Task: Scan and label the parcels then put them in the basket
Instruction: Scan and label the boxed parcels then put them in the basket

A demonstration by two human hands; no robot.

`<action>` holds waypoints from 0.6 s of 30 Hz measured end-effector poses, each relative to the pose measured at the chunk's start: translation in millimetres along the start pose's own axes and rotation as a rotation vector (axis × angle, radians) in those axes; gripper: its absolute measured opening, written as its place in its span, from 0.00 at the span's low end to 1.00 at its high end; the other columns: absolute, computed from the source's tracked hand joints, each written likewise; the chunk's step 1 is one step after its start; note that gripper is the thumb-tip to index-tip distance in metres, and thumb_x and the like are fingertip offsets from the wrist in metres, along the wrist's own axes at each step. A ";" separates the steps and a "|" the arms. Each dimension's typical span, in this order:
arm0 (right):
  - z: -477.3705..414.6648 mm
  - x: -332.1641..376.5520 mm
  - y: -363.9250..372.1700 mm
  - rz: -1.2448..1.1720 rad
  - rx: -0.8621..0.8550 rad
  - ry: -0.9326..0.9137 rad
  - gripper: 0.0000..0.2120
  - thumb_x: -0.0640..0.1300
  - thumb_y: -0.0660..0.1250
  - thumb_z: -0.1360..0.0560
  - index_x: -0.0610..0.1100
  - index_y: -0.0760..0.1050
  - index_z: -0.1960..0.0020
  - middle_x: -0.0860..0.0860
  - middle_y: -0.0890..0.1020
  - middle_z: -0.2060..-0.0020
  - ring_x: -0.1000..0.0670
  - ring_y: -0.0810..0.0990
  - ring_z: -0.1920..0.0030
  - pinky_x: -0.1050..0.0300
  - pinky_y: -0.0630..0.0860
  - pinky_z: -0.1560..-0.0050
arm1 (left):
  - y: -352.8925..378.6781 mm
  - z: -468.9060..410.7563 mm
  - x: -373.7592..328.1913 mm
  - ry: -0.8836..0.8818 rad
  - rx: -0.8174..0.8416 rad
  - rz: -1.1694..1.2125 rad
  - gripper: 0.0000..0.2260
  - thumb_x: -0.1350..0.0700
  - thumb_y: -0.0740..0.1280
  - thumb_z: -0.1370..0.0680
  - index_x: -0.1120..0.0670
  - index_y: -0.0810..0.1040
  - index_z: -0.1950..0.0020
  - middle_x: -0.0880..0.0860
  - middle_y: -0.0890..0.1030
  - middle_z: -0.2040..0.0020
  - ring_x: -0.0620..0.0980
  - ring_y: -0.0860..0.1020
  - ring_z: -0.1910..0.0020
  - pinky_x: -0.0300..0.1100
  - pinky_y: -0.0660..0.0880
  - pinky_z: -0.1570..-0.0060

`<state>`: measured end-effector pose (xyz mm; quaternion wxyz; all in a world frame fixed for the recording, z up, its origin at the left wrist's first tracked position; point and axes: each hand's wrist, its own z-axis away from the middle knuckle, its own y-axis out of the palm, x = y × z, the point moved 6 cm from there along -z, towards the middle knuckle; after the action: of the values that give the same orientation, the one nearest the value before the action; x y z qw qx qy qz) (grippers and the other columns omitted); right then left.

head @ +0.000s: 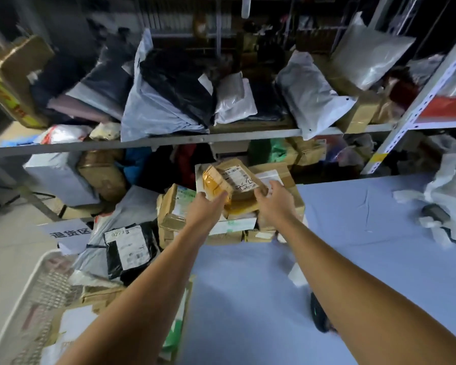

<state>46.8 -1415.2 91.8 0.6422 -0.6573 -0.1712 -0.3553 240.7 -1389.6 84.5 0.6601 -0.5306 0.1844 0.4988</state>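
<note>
A small brown taped box (228,180) with a white shipping label is lifted just above a pile of cardboard parcels (216,219) at the far edge of the blue table (353,233). My left hand (208,202) grips its left end. My right hand (273,197) holds its right end with curled fingers. A white wire basket (24,293) stands at the lower left, with several parcels inside and against it, among them a black bag with a white label (128,248). A dark scanner (319,316) lies on the table, partly hidden under my right forearm.
A metal shelf rack (169,139) behind the table is packed with grey, white and black mailer bags and boxes. White label scraps and a dark device (435,212) lie at the table's right side. A paper sign (69,234) lies on the floor at left.
</note>
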 end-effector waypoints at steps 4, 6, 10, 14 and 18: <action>-47.4 -10.3 14.6 0.056 0.114 -0.020 0.19 0.57 0.62 0.20 0.42 0.76 0.41 0.46 0.81 0.48 0.44 0.79 0.45 0.57 0.72 0.58 | 27.8 -16.8 -12.1 -0.064 -0.037 0.117 0.17 0.40 0.70 0.24 0.53 0.77 0.49 0.48 0.79 0.55 0.44 0.77 0.60 0.37 0.71 0.68; -59.8 -8.4 23.1 0.029 0.204 -0.108 0.15 0.55 0.63 0.20 0.44 0.78 0.46 0.50 0.82 0.54 0.48 0.79 0.52 0.59 0.71 0.64 | 37.0 -23.6 -12.7 -0.103 -0.090 0.141 0.13 0.44 0.73 0.26 0.52 0.79 0.51 0.49 0.81 0.58 0.44 0.78 0.61 0.36 0.71 0.70; -66.5 -3.7 19.9 -0.071 0.254 -0.229 0.12 0.52 0.67 0.22 0.46 0.79 0.43 0.53 0.82 0.52 0.51 0.79 0.52 0.55 0.75 0.56 | 48.1 -26.0 -7.9 -0.127 -0.173 0.168 0.06 0.51 0.72 0.25 0.52 0.77 0.56 0.49 0.80 0.62 0.43 0.77 0.66 0.36 0.71 0.72; -54.8 -3.3 4.4 -0.160 0.252 -0.311 0.12 0.51 0.69 0.23 0.48 0.77 0.41 0.56 0.80 0.52 0.55 0.76 0.53 0.57 0.73 0.54 | 47.0 -4.0 -5.5 -0.049 -0.272 0.195 0.09 0.53 0.71 0.25 0.55 0.78 0.48 0.51 0.83 0.57 0.47 0.79 0.62 0.38 0.77 0.66; -28.5 -18.1 -2.9 -0.211 0.267 -0.340 0.18 0.52 0.70 0.24 0.47 0.77 0.38 0.54 0.82 0.47 0.52 0.80 0.48 0.52 0.79 0.47 | 40.3 36.8 -7.3 0.071 -0.340 0.153 0.06 0.55 0.71 0.24 0.48 0.75 0.52 0.44 0.79 0.58 0.41 0.77 0.62 0.30 0.72 0.69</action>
<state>25.3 -1438.1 79.2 0.6447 -0.5952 -0.3902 -0.2790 192.6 -1362.9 82.9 0.5143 -0.6361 0.1603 0.5524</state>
